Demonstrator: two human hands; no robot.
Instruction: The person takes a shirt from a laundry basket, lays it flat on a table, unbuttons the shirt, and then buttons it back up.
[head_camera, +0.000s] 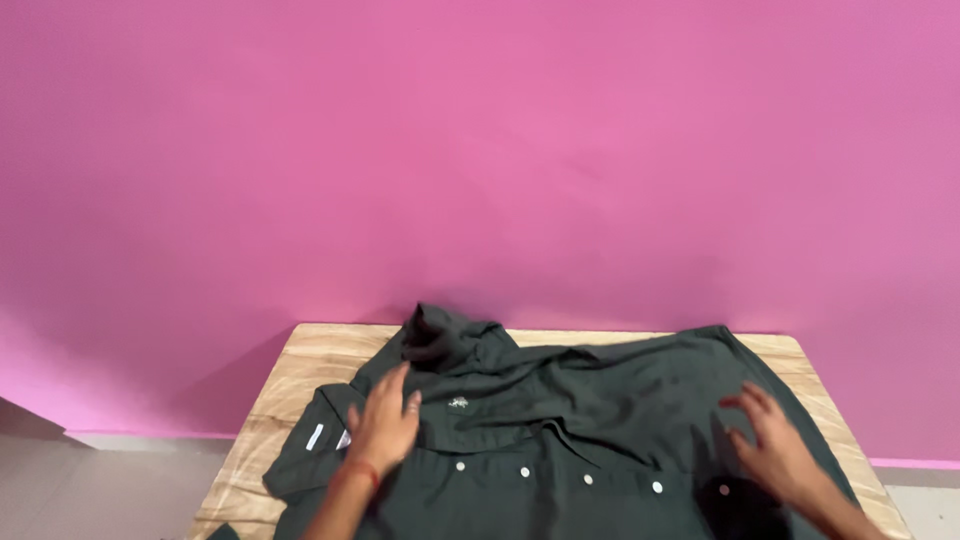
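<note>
Dark green buttoned shirt (560, 420) spread on wooden counter (300, 370), left hand (383, 425) and right hand (775, 445) pressed flat on it, fingers (745, 400) splayed open, gripping nothing, pink wall (480, 150) behind.

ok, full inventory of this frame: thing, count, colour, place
shirt: 1, dark green, spread across the table, collar end toward the left
shirt buttons: 5 visible, white, in a row along the near part of the shirt
small emblem: 1, pale, on the shirt beside the left hand
table: 1, light wood grain, against the wall
wall: 1, pink, behind the table
floor: pale grey, lower left
left hand: 1, flat on the shirt, red thread at the wrist
right hand: 1, flat on the shirt's right part
</note>
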